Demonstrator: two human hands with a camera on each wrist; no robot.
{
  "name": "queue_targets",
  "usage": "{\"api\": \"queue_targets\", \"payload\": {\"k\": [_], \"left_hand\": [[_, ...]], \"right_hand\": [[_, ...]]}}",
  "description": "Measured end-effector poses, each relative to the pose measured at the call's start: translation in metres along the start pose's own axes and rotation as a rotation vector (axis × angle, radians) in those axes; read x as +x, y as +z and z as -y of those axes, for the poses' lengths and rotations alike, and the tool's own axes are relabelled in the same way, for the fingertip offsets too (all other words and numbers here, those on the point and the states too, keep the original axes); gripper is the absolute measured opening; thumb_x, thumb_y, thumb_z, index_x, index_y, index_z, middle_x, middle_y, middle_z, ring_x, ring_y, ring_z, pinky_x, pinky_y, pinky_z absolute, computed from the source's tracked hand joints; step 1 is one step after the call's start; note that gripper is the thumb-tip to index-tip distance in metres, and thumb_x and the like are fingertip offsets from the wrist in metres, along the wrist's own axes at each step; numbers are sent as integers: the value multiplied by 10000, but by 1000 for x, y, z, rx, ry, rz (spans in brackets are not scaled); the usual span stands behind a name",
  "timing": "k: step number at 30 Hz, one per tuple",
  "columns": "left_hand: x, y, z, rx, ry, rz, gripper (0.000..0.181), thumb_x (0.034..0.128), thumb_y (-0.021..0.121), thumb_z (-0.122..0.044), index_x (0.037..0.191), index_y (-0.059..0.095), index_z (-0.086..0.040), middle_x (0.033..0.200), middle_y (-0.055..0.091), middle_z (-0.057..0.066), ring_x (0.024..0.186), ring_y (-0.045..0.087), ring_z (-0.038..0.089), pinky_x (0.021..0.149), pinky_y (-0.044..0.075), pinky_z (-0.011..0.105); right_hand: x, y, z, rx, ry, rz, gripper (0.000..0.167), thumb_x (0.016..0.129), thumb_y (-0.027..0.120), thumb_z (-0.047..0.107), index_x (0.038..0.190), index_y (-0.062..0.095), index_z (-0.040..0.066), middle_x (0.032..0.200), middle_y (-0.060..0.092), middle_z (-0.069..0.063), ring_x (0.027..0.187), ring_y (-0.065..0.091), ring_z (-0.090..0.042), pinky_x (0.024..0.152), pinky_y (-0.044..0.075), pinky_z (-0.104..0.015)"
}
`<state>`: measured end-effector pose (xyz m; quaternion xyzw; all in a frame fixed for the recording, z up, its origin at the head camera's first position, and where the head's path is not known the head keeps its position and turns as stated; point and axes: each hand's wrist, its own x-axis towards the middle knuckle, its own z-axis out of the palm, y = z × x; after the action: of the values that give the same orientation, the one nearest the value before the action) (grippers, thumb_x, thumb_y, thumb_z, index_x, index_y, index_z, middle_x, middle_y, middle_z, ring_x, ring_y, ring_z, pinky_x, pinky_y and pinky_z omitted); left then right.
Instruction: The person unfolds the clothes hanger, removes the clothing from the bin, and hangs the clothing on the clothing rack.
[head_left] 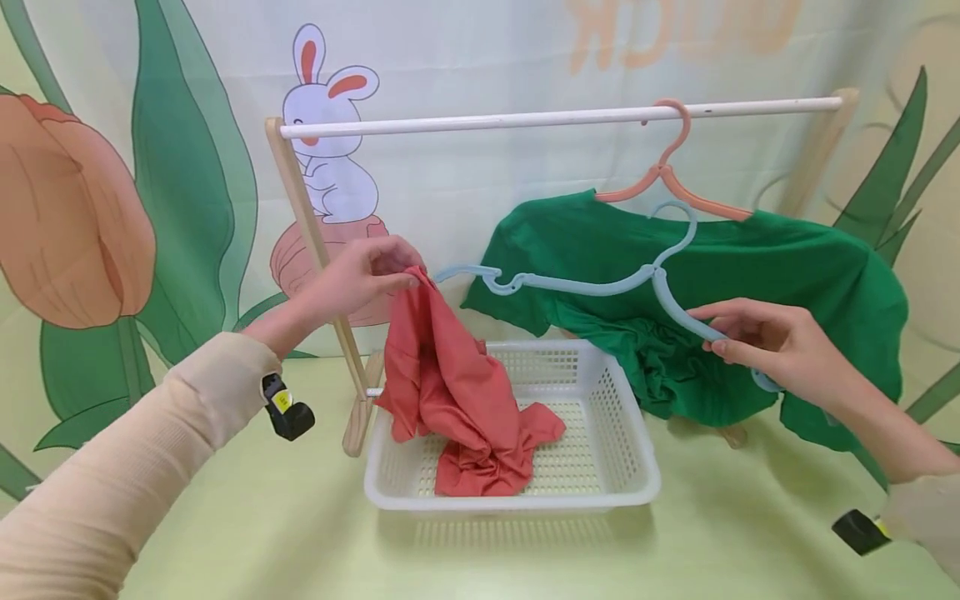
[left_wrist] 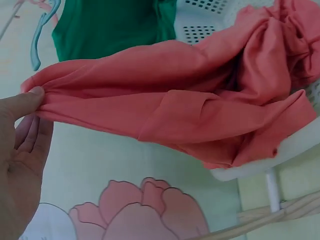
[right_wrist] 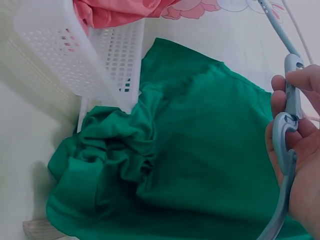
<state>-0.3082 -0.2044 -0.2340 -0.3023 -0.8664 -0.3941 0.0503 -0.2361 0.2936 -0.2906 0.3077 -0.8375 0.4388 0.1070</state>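
My left hand (head_left: 378,271) pinches the gathered top edge of a red cloth garment (head_left: 450,367), whose lower part lies bunched in a white basket (head_left: 375,492). In the left wrist view the red fabric (left_wrist: 165,100) stretches from thumb and fingers toward the basket. My right hand (head_left: 765,333) grips one arm of a light blue hanger (head_left: 588,287), its hook upward; the right wrist view shows the hanger's joint (right_wrist: 287,120) against the palm. The hanger's far arm tip reaches close to the red garment near my left hand; whether it is inside the cloth I cannot tell.
Behind, a green shirt (head_left: 810,275) hangs on a coral hanger (head_left: 675,179) from the white rod (head_left: 480,122) of a wooden-legged rack. Its lower part bunches at the basket's right side. A printed cloth backdrop (head_left: 450,50) stands behind the rack.
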Motion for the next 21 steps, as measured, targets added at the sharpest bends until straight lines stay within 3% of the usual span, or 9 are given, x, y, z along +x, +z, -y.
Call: {"api": "queue_targets", "payload": {"k": [8, 10, 15, 21], "left_hand": [[-4, 14, 17, -58, 64, 29, 189, 952, 628, -49, 1124, 705, -29, 1060, 717, 160, 900, 705, 83, 848, 553, 161], [-4, 16, 18, -69, 43, 35, 191, 958, 625, -64, 1129, 706, -44, 1054, 727, 147, 892, 708, 85, 832, 561, 176], [-8, 19, 18, -110, -75, 71, 230, 970, 625, -128, 1190, 679, -89, 1036, 748, 92, 891, 713, 100, 816, 561, 214], [-12, 19, 21, -102, -128, 117, 261, 981, 618, -179, 1228, 646, -101, 1039, 749, 73, 967, 702, 97, 955, 546, 303]], "right_hand": [[-3, 10, -2, -67, 41, 22, 336, 930, 636, 4, 1257, 656, 79, 977, 704, -5, 798, 638, -107, 674, 521, -198], [-4, 11, -2, -89, 48, 14, 332, 935, 638, 23, 1258, 662, 98, 984, 705, 5, 801, 629, -108, 680, 513, -190], [-3, 12, -2, -154, 39, -10, 325, 935, 650, 47, 1246, 679, 136, 962, 693, 51, 779, 598, -87, 659, 489, -183], [-3, 11, -4, -185, 16, -27, 332, 924, 657, 28, 1236, 688, 138, 954, 684, 83, 774, 585, -61, 666, 484, -163]]}}
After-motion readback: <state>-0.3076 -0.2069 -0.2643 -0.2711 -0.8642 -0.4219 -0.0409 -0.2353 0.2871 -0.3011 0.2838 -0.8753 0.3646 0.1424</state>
